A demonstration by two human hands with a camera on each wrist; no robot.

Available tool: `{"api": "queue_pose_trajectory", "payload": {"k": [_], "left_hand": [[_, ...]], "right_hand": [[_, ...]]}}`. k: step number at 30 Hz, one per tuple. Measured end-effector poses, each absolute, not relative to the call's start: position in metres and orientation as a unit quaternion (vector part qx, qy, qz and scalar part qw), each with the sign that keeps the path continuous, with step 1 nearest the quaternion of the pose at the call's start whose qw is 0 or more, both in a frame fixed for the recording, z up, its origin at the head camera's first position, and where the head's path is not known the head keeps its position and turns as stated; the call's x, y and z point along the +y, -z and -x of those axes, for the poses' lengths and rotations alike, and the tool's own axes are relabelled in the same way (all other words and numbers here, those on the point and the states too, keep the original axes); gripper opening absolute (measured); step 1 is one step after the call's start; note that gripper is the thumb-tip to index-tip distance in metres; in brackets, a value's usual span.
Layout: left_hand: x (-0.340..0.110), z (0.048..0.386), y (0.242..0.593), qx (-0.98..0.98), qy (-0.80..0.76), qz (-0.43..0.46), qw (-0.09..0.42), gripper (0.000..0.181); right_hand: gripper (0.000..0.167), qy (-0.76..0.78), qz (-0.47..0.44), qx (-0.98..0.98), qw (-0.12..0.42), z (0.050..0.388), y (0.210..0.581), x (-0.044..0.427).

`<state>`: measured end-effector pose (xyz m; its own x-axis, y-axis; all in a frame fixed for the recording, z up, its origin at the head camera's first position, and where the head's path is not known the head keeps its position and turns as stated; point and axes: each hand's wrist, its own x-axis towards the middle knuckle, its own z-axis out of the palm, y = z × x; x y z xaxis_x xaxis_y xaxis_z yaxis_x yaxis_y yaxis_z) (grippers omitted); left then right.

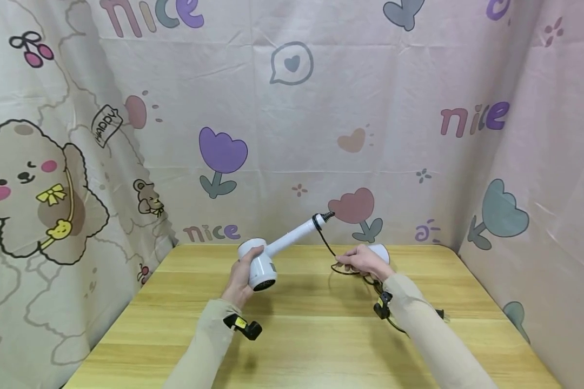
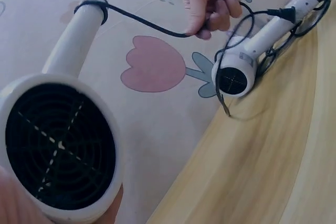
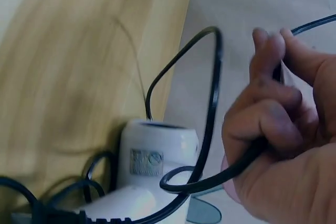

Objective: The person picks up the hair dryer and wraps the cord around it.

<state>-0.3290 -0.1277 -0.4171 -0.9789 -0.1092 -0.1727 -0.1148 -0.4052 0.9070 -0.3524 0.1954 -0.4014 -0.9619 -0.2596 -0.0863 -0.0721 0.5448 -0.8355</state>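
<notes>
My left hand (image 1: 240, 276) grips a white hair dryer (image 1: 292, 238) round its barrel, above the table. The dryer's handle slants up to the right, and its dark round grille (image 2: 60, 145) faces the left wrist camera. Black cord (image 1: 327, 243) loops round the handle's end and runs taut to my right hand (image 1: 366, 261). The right thumb and fingers pinch that cord, with more of it passing through the curled fingers in the right wrist view. Behind this hand a second white hair dryer (image 2: 274, 36) lies on the table; cord loops lie around it.
The wooden table (image 1: 311, 346) reaches back to a printed curtain (image 1: 292, 135), which also hangs along both sides. A black plug (image 1: 439, 313) shows beyond my right forearm. Cord loops (image 3: 79, 187) lie beside the second dryer; which dryer they belong to I cannot tell.
</notes>
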Motion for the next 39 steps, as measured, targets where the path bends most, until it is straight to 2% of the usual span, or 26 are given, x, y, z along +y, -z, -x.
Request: {"api": "queue_pose_trajectory", "payload": {"k": [4, 7, 13, 16, 22, 30, 33, 39], "left_hand": [[-0.129, 0.329, 0.418, 0.565, -0.820, 0.076, 0.049, 0.054], [-0.130, 0.328, 0.420, 0.585, -0.805, 0.061, 0.076, 0.056], [-0.134, 0.328, 0.423, 0.622, -0.776, 0.039, 0.093, 0.063], [-0.137, 0.328, 0.423, 0.647, -0.756, 0.028, 0.095, 0.065], [-0.144, 0.330, 0.415, 0.718, -0.694, -0.016, 0.049, 0.069], [-0.143, 0.330, 0.412, 0.781, -0.623, -0.047, 0.023, 0.082], [-0.142, 0.331, 0.413, 0.790, -0.611, -0.042, -0.002, 0.082], [-0.137, 0.332, 0.416, 0.800, -0.595, -0.035, -0.068, 0.081]], "right_hand": [[0.038, 0.400, 0.074, 0.913, 0.036, 0.358, 0.394, 0.200], [0.037, 0.353, 0.054, 0.934, -0.015, 0.360, 0.387, 0.202], [0.054, 0.305, 0.055, 0.943, -0.118, 0.364, 0.376, 0.201], [0.053, 0.273, 0.072, 0.944, -0.170, 0.364, 0.373, 0.200], [0.030, 0.225, 0.099, 0.943, -0.224, 0.363, 0.370, 0.195], [0.018, 0.170, 0.158, 0.924, -0.305, 0.358, 0.370, 0.184], [0.015, 0.156, 0.168, 0.913, -0.339, 0.355, 0.369, 0.181], [0.011, 0.143, 0.175, 0.905, -0.361, 0.342, 0.370, 0.169]]}}
